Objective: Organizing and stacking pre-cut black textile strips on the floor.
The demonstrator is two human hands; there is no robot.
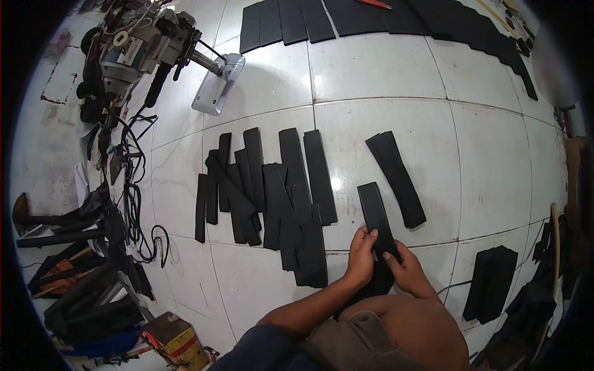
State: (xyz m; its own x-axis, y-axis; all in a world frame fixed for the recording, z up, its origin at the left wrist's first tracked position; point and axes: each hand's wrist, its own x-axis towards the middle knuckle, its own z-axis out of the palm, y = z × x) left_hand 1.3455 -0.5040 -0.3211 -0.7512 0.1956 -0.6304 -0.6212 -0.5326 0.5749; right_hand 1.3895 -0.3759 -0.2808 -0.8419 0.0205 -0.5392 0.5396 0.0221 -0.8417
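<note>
Both hands grip one black fabric strip (374,207) that points away from me, its near end running down by my lap. My left hand (361,255) pinches its left edge, thumb on top. On the opposite edge, my right hand (405,266) is closed with its thumb over the strip; its fingers underneath are partly hidden. Just beyond the right hand lies a separate, slightly bent pile of black strips (397,179). Left of my hands, several black strips (297,185) lie loosely overlapped on the white tiles.
A cutting machine (127,65) with a metal base plate (218,86) stands far left, its black cables (131,204) trailing nearby. Black fabric panels (365,18) line the far side, a red tool (374,4) on them. A black stack (492,281) sits right; a yellow-red box (179,343) lower left.
</note>
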